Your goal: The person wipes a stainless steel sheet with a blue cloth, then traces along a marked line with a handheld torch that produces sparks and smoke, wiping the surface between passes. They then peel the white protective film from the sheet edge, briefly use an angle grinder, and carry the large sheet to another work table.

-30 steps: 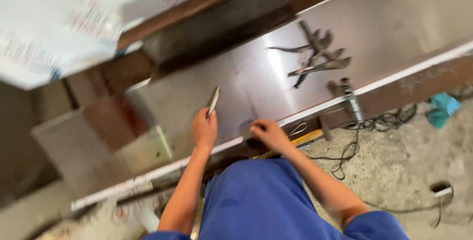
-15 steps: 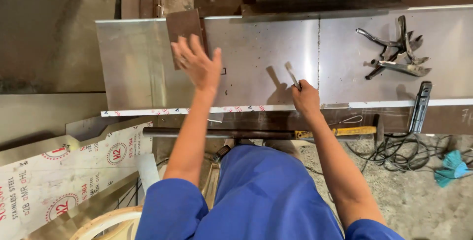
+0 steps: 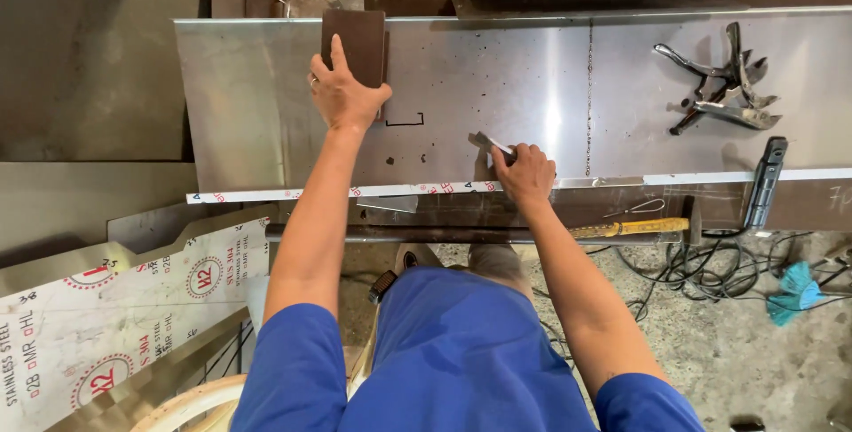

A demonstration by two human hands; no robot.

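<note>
Pressing brown plate (image 3: 355, 42), gripping marker (image 3: 490, 142)

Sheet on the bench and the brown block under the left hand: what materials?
Sheet: looks like bare metal, likely steel, with a brushed, semi-glossy finish; it throws a bright vertical glare streak and soft reflections. Brown block, under the left hand: flat, matte dark brown rectangle with no shine; wood, fibreboard or rusted plate, cannot tell which. Right hand holds a thin grey marking tool, material unclear.

Left hand (image 3: 344, 90) flat on brown block (image 3: 354, 40), right hand (image 3: 525, 171) gripping marker (image 3: 489, 142) over steel sheet (image 3: 497, 86).
</note>
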